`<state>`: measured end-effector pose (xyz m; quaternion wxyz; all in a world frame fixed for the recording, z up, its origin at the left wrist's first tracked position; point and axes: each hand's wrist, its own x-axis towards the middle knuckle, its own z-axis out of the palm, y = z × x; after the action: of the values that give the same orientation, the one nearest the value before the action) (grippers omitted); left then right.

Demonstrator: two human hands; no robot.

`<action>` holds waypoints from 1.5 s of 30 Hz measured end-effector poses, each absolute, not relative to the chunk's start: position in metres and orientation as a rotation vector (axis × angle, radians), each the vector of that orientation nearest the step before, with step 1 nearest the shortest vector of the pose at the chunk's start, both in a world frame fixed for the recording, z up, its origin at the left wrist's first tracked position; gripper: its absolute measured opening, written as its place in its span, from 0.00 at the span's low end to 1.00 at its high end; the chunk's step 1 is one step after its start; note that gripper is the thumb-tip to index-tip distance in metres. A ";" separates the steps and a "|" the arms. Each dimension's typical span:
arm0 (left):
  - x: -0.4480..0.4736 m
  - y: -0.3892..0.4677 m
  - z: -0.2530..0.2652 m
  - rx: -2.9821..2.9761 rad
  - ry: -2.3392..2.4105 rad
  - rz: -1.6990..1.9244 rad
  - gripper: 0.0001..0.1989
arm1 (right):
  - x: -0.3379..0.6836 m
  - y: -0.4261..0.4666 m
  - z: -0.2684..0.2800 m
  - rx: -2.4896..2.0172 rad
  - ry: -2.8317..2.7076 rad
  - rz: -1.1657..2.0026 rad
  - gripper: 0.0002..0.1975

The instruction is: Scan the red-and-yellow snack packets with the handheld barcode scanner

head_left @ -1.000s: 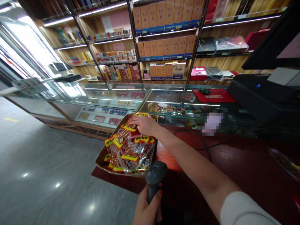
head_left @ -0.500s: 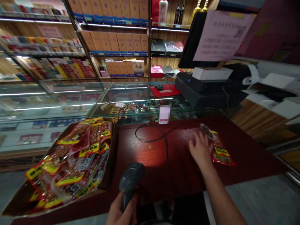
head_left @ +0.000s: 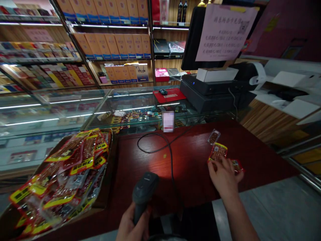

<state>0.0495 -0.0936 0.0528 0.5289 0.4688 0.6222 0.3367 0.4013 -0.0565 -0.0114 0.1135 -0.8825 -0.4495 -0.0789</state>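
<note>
My left hand [head_left: 132,221] is wrapped around the handle of a dark grey barcode scanner [head_left: 145,187], near the front edge of the counter. The scanner's head points up and forward. Over on the right, my right hand [head_left: 224,177] grips a red and yellow snack packet [head_left: 218,152], covering its lower part. A red corner shows beside the fingers; I cannot tell if it belongs to a second packet. Just beyond lies a small clear packet [head_left: 214,136] with brown contents. At the left, a cardboard box [head_left: 110,167] is heaped with similar red and yellow packets [head_left: 67,177].
A black cable [head_left: 171,167] loops across the dark red wooden counter [head_left: 190,150]. Behind it are a glass display case [head_left: 130,97], a red mouse pad [head_left: 173,95] with a mouse, and a monitor [head_left: 193,40] with a paper notice. Stocked shelves line the back wall.
My right hand has moved onto the snack packet and closed on it; the packet has turned. The small clear packet now shows fully. The view has shifted slightly right; my left hand keeps the scanner.
</note>
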 end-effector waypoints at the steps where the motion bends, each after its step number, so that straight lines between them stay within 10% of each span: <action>1: 0.047 -0.093 0.052 1.120 1.480 0.781 0.24 | 0.409 -0.051 -0.006 -2.611 -1.268 -0.196 0.22; 24: 0.050 -0.102 0.075 1.132 1.376 0.768 0.19 | 0.369 -0.047 0.000 -2.380 -1.572 0.299 0.47; 45: 0.038 -0.098 0.082 1.543 1.356 0.685 0.09 | 0.341 -0.018 0.032 -1.632 -1.546 0.910 0.19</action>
<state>0.0375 -0.0984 0.0822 0.4689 0.6295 0.5529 0.2796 0.3407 -0.0178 0.0317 0.3507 -0.6301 -0.5971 0.3514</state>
